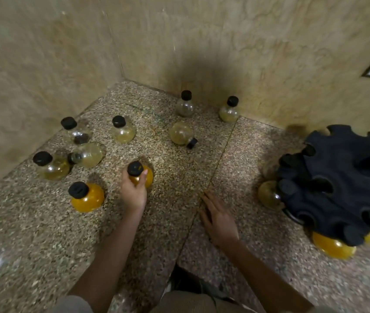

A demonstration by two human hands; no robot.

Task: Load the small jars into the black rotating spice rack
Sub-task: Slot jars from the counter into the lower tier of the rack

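Observation:
Several small round jars with black caps stand or lie on the speckled stone counter [168, 222]. My left hand [133, 190] grips an amber jar [142, 176] that stands upright at the centre. Another amber jar [86, 196] stands just left of it. My right hand [219, 216] rests flat on the counter, fingers apart, holding nothing. The black rotating spice rack [337, 186] sits at the right edge with jars hanging in it, among them a pale jar [268, 195] on its left side and an amber jar [333, 246] at its lower front.
Marbled walls close the corner behind and to the left. Pale jars stand near the back wall [185, 105], [229, 110]; one jar lies on its side [182, 134]. More jars cluster at the left [123, 129], [53, 166]. The counter's front edge notches in near my body.

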